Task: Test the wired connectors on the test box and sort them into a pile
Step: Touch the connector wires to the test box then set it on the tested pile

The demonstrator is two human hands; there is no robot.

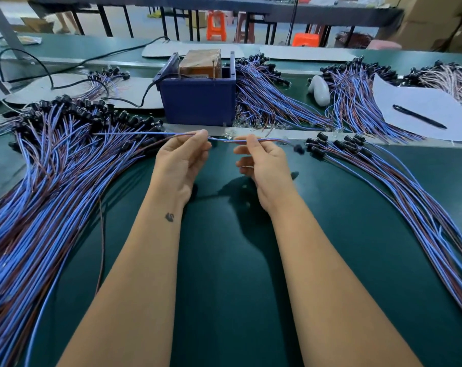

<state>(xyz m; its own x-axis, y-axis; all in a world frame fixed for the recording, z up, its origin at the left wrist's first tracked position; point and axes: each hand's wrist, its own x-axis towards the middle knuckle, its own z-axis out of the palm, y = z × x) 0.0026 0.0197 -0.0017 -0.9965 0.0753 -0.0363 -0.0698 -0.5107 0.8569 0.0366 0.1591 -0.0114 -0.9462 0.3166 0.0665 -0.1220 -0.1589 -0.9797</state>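
Both hands pinched one wired connector, left hand, right hand. Wire ran left-right between them (plug end just past the right hand), sorted pile further right.

Test box behind centre; large pile left, smaller pile right.

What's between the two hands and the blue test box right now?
In the head view, only the held wire crosses there, pinched by the left hand and right hand. Behind it lies a pale table strip, then the test box.
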